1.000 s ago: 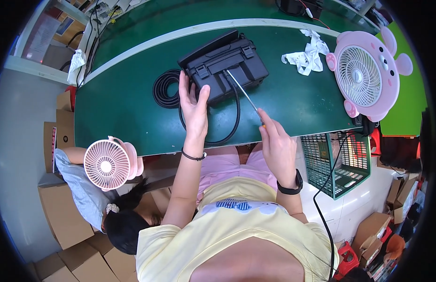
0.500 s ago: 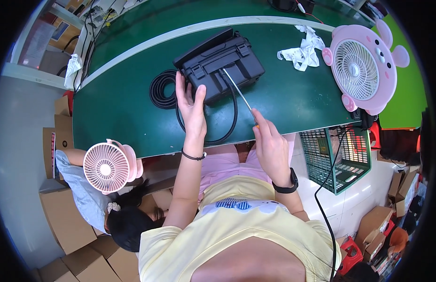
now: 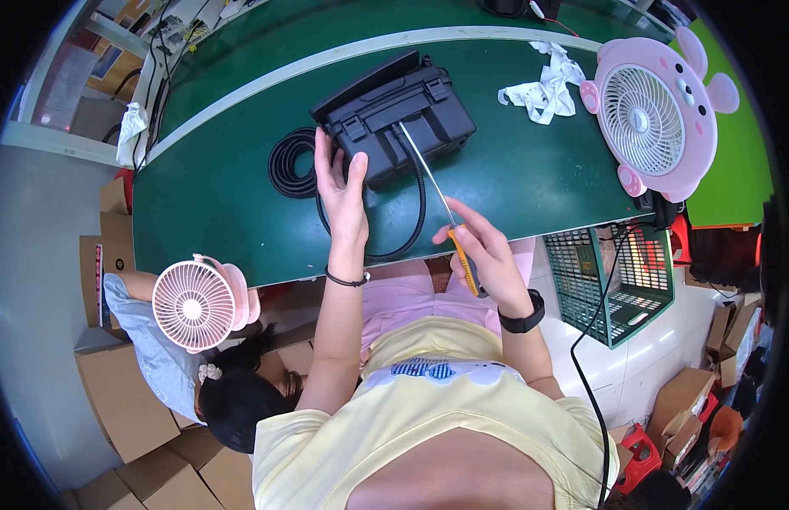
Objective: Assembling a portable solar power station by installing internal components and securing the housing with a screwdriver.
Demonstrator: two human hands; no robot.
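A black plastic box [image 3: 433, 132] with its lid [image 3: 365, 85] raised lies tilted on the green workbench [image 3: 216, 217]. My left hand [image 3: 342, 191] rests against the box's left side, fingers stretched and thumb apart. In my right hand [image 3: 488, 255] is a screwdriver with a yellow-and-black handle [image 3: 465, 262]; its long metal shaft [image 3: 428, 170] reaches to the box's near side, where a black corrugated tube [image 3: 422, 204] enters. The exact spot under the tip is too small to make out. More of the tube lies in a coil [image 3: 291, 161] left of the box.
A pink animal-shaped fan [image 3: 645, 119] stands at the right, beside crumpled white paper [image 3: 547, 89]. A small pink fan [image 3: 195, 304] is at the bench's left front edge, near another person [image 3: 161, 340]. Below the bench are a green crate [image 3: 611, 280] and cardboard boxes [image 3: 127, 395].
My right hand has opened its grip somewhat and shifted slightly, so the screwdriver handle now shows. The left hand and the box have hardly moved.
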